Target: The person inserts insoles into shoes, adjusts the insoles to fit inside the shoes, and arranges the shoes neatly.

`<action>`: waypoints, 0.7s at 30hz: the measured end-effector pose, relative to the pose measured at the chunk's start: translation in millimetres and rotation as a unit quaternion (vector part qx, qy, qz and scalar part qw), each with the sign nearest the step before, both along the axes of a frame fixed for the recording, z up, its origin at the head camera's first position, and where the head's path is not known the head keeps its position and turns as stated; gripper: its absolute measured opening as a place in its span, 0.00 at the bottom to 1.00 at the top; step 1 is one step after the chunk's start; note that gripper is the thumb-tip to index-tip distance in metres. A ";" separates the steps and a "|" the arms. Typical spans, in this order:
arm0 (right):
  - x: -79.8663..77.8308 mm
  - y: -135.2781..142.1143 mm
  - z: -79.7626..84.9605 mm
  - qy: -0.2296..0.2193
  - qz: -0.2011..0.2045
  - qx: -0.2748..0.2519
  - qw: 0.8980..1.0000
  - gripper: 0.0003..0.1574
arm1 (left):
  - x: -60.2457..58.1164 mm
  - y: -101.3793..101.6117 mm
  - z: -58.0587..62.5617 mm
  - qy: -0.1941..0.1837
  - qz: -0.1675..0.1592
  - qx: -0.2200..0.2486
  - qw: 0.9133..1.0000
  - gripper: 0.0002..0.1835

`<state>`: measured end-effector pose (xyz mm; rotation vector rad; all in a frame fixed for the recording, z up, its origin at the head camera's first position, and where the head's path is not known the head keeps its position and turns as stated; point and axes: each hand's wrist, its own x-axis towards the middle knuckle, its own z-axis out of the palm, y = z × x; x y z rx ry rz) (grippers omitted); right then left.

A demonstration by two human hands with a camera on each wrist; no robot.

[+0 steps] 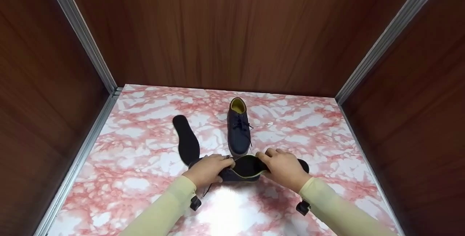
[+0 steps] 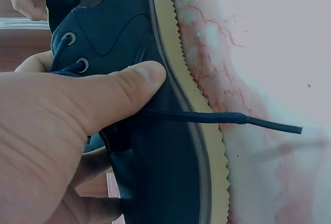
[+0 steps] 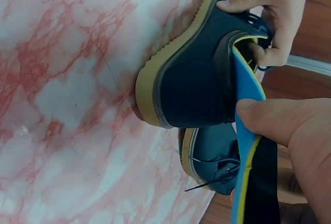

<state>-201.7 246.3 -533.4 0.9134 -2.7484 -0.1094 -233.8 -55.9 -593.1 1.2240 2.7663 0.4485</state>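
Note:
A dark navy lace-up shoe (image 1: 241, 178) with a tan ridged sole lies crosswise in front of me, its opening towards the right. My left hand (image 1: 209, 170) grips it over the lacing, with the thumb along the side of the upper (image 2: 139, 146) and a loose lace end (image 2: 269, 125) sticking out past it. Between thumb and fingers, my right hand (image 1: 285, 169) holds an insole (image 3: 245, 87), black on one face and blue on the other with a yellow edge. One end of that insole sits inside the shoe's opening; the other juts out beyond the hand.
Just beyond the held shoe stands a matching shoe (image 1: 239, 136), laces tied and toe towards me. A second black insole (image 1: 187, 139) lies flat to its left. Brown wood-look panels (image 1: 232, 32) with metal corner strips enclose the red-and-white marbled surface (image 1: 141, 148).

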 end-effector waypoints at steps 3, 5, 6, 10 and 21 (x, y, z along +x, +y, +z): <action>0.7 -0.1 -1.5 -0.020 -0.014 -0.002 1.000 0.46 | 0.4 -0.1 -1.2 0.005 0.001 0.002 1.000 0.32; 1.0 -1.0 -2.4 -0.038 -0.023 -0.006 0.999 0.52 | 0.5 0.0 -1.9 0.007 0.001 0.001 1.000 0.32; 1.0 -1.5 -2.7 -0.046 -0.027 -0.008 0.999 0.55 | 0.6 0.1 -2.0 0.008 0.001 0.001 1.000 0.32; 0.6 -3.7 -2.7 -0.068 -0.041 -0.012 0.997 0.62 | 0.9 0.6 -0.9 0.011 0.001 0.002 1.000 0.31; -2.5 -5.4 -0.6 -0.080 -0.034 -0.019 0.996 0.53 | 2.0 -0.3 0.4 0.006 0.000 0.003 1.000 0.31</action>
